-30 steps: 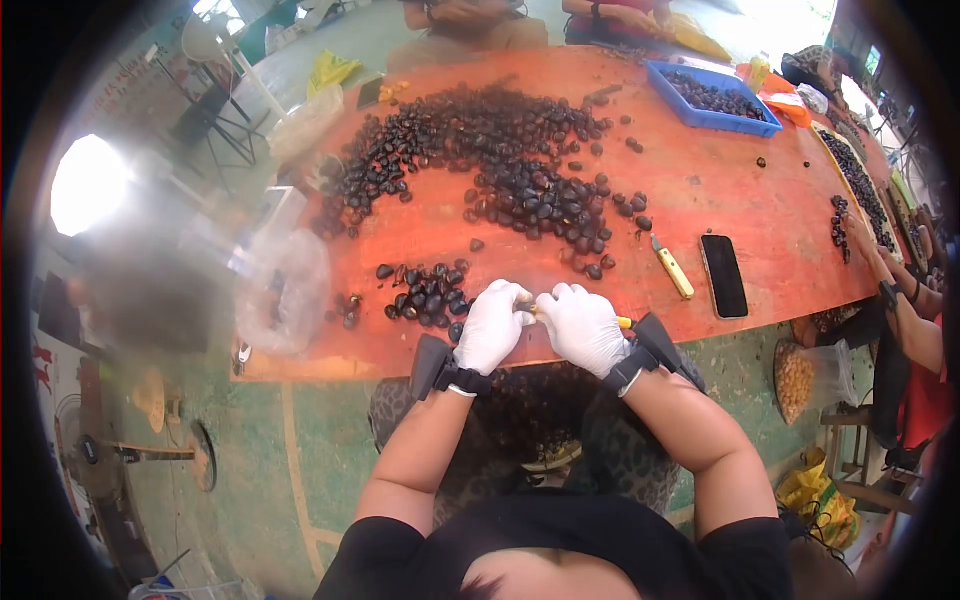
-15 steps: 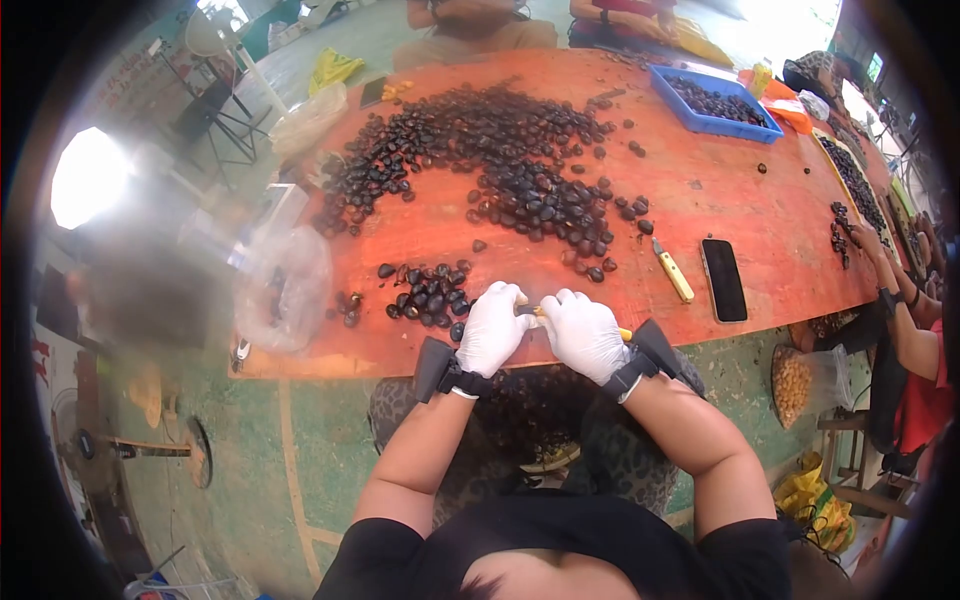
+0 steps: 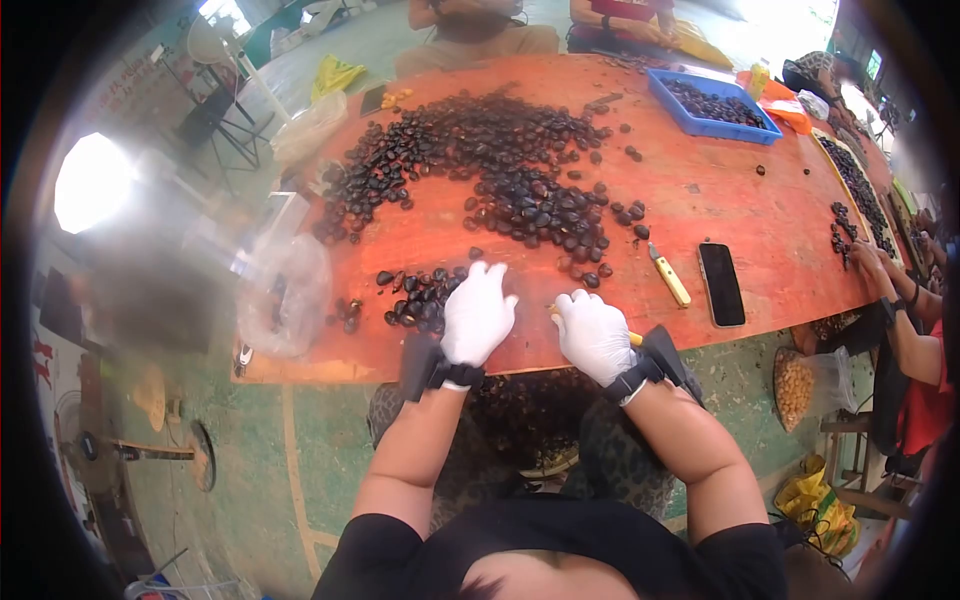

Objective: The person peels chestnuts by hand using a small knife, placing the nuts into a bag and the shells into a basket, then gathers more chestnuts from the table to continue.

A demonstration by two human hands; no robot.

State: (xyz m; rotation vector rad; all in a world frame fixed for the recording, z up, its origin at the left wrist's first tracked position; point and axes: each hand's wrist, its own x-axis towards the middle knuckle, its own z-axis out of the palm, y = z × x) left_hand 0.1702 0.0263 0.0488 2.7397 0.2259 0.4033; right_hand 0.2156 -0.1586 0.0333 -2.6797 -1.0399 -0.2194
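My left hand (image 3: 478, 316), in a white glove, is over the right side of a small pile of dark nuts (image 3: 412, 300). Its fingers point forward with the thumb apart, and nothing shows between them. My right hand (image 3: 593, 338), also gloved, is closed round a yellow-handled tool (image 3: 636, 339); the handle's end sticks out behind the palm and a small yellowish part shows at the fingertips. Ahead of both hands spreads a large heap of dark nuts (image 3: 540, 205) on the red table (image 3: 430, 225).
To the right lie a yellow-handled knife (image 3: 669, 276) and a black phone (image 3: 722, 285). A blue tray (image 3: 715, 125) of nuts stands farther back. A clear plastic bag (image 3: 290, 300) is at the left. Another person's hand (image 3: 870, 258) is at the right edge; others sit across.
My hands have come apart. The left one has moved left to the small pile and its fingers have opened; the right one has shifted slightly right, still holding the tool.
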